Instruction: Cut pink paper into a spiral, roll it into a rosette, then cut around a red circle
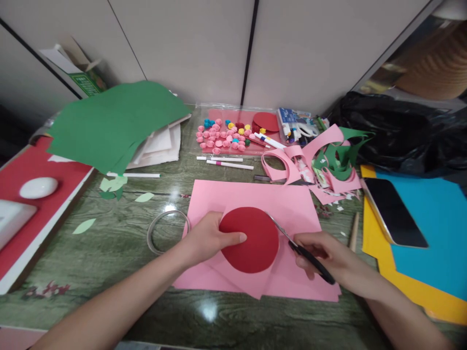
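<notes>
My left hand pinches a red paper circle together with a piece of pink paper beneath it, thumb on top and fingers hidden below. My right hand grips black-handled scissors, whose metal blades reach the upper right edge of the circle. There the pink paper appears cut close along the circle's right side. Under both hands lie larger pink sheets on the table. A roll of tape rests on its side, left of my left hand.
Pink and green paper scraps pile up at the back right. A phone lies on blue paper. A clear tray holds small pink pieces. Green paper covers the back left, and markers lie mid-table.
</notes>
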{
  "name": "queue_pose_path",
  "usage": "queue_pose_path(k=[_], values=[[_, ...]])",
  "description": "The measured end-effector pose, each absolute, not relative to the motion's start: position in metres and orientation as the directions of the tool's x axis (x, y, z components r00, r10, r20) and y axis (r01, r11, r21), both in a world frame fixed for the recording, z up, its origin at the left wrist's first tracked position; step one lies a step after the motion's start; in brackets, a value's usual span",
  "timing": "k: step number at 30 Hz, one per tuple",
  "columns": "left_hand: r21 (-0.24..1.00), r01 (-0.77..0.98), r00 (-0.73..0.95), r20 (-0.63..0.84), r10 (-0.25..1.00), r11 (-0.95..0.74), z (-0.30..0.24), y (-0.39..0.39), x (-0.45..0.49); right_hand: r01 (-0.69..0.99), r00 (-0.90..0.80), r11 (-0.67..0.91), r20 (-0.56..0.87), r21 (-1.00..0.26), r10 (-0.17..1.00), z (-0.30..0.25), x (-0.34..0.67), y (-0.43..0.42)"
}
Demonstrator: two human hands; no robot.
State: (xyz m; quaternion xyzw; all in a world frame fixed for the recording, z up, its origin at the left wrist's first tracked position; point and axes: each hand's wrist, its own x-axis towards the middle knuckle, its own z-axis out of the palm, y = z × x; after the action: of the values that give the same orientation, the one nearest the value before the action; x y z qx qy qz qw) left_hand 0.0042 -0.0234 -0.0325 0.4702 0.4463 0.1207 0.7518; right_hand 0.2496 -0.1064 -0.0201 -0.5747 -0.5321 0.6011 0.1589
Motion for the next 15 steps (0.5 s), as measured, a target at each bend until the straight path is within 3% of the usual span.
queue_pose_path(k=[15], values=[[0.819, 0.222, 0.586, -0.546, 0.598, 0.53, -0.0289, -0.0203, 0.0026, 0.448, -0.284, -0.405, -0.556, -0.797, 0.781, -0.0179, 0.252, -0.107]])
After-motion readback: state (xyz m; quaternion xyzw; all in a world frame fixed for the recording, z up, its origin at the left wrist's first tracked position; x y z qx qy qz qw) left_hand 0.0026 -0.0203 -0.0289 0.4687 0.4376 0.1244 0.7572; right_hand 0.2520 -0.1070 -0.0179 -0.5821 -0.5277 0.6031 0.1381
